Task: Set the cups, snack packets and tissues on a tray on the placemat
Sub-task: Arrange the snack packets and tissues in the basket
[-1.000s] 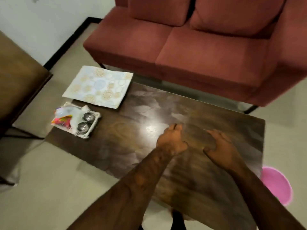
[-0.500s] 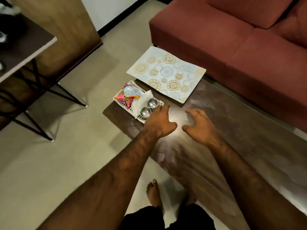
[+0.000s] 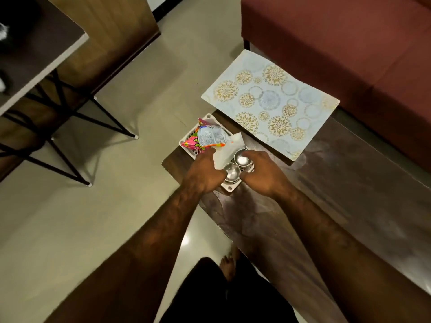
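Note:
A white tray [image 3: 208, 117] sits on the near left corner of the dark wooden coffee table [image 3: 326, 183]. It holds two steel cups [image 3: 232, 171] [image 3: 241, 157], snack packets [image 3: 211, 136] and a white tissue [image 3: 231, 145]. The patterned placemat [image 3: 270, 101] lies just beyond the tray and hangs over the table's far end. My left hand [image 3: 205, 171] rests over the tray's left side, its forefinger reaching toward the packets. My right hand [image 3: 264, 171] curls at the tray's right side beside the far cup. The tray edges under both hands are hidden.
A red sofa [image 3: 349, 43] runs close behind the table and placemat. A side table with black metal legs [image 3: 70, 117] stands to the left on the tiled floor. My bare foot [image 3: 229, 264] is by the table's near edge.
My view has swung left and closer to the tray. Both hands have moved from the bare table top onto the two sides of the tray.

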The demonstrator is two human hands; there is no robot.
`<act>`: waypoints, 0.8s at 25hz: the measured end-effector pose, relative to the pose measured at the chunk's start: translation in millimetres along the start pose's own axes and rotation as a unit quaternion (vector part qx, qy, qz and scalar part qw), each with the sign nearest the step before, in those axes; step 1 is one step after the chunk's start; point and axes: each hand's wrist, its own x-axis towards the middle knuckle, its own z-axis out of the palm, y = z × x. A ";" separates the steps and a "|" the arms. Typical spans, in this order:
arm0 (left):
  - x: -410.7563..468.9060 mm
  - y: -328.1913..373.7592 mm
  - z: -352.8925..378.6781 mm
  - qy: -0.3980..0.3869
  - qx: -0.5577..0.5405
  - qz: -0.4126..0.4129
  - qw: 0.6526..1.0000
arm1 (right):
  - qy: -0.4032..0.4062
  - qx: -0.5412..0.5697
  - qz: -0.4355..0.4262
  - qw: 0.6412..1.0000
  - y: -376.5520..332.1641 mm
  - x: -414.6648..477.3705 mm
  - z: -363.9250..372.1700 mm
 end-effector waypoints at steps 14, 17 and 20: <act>167.1 -59.2 -58.1 -0.030 -0.038 -0.093 0.995 | -0.019 -0.007 0.091 0.996 -33.1 133.0 55.6; 189.6 -72.4 -61.0 -0.074 -0.022 0.006 0.997 | 0.010 -0.092 0.063 0.994 -48.0 160.2 81.4; 199.7 -87.7 -56.9 -0.098 0.081 0.109 0.986 | 0.041 -0.139 0.064 0.987 -58.9 182.1 100.5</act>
